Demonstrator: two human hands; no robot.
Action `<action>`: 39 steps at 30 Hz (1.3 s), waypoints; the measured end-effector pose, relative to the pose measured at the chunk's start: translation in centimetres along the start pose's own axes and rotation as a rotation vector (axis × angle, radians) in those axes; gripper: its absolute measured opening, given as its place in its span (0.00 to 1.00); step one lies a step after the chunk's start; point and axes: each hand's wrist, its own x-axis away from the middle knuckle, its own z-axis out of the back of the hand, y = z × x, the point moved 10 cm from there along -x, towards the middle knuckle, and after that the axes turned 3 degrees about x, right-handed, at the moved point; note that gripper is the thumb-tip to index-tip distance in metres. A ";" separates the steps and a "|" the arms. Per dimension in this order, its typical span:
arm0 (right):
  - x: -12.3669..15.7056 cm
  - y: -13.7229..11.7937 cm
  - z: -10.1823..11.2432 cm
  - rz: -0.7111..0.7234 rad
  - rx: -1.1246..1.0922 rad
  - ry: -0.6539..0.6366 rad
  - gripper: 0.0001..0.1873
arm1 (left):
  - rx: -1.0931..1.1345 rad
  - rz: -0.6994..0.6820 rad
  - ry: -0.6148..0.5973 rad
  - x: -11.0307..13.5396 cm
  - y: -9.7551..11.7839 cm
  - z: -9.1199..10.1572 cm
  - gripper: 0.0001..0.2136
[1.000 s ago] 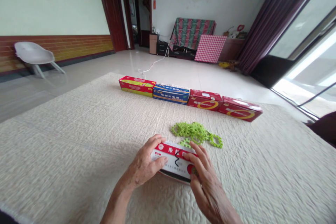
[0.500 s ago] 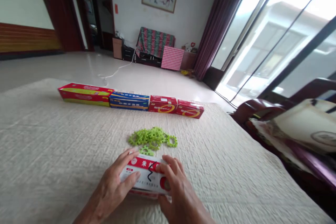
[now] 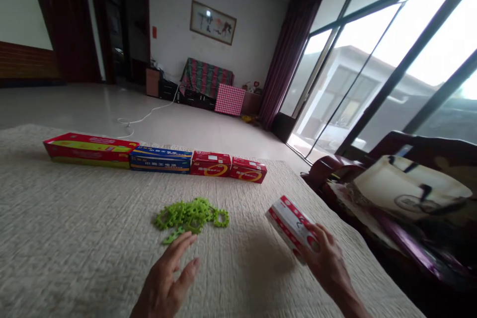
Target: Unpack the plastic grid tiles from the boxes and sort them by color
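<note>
My right hand [image 3: 325, 253] grips the near end of a white and red carton [image 3: 288, 226], which is tilted and held over the right part of the cloth. The carton bears a black squiggle and printed characters on its top. Nothing is in my left hand [image 3: 169, 268]; its fingers are apart, just in front of a heap of green plastic interlocking pieces [image 3: 190, 213]. One square green piece [image 3: 221, 217] lies at the right edge of that heap.
A row of boxes stands across the far part of the cloth [image 3: 93, 223]: a long red and yellow box [image 3: 91, 151], a blue box [image 3: 161, 160] and two red boxes [image 3: 211, 164]. To the right is a dark sofa [image 3: 357, 164] with a cream bag [image 3: 410, 184].
My right hand has carried the carton off to the right, tilting it. The left hand has let go of it and stays near the green pieces. The view has turned to the right.
</note>
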 end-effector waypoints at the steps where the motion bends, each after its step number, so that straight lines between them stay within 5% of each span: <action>1: -0.9 1.8 -0.3 -0.023 0.056 0.002 0.27 | -0.022 -0.017 -0.010 0.0 -0.1 -0.3 0.19; 4: -2.6 5.4 -1.0 -0.068 0.119 -0.003 0.26 | -0.102 -0.086 -0.012 0.2 -0.4 -0.7 0.18; 7: -3.8 5.8 -0.7 -0.082 0.174 0.005 0.24 | -0.167 -0.123 -0.014 -0.2 -0.4 -1.6 0.17; 9: -4.9 3.3 -0.4 0.002 0.226 0.027 0.24 | -0.190 -0.142 0.017 -1.6 0.6 -2.6 0.16; 12: -6.9 -4.0 -2.0 0.307 0.179 0.019 0.20 | -0.194 -0.229 0.049 -5.6 3.8 -5.0 0.15; 16: -10.7 -11.2 -7.8 0.495 0.127 -0.088 0.19 | -0.232 -0.317 -0.079 -12.3 6.8 -9.6 0.17; 20: -15.5 -14.1 -12.3 0.516 0.117 -0.096 0.22 | -0.422 -0.368 -0.184 -17.7 6.9 -13.4 0.18; 29: -19.8 -13.4 -16.1 0.409 0.148 -0.083 0.18 | -0.604 -0.330 -0.255 -26.8 5.5 -20.3 0.21; 35: -20.5 -12.8 -16.5 0.284 0.146 -0.046 0.11 | -0.706 -0.336 -0.196 -28.3 4.8 -21.3 0.15; 39: -19.8 -13.0 -13.7 0.347 0.154 -0.050 0.10 | -0.718 -0.381 -0.203 -27.4 6.8 -21.3 0.12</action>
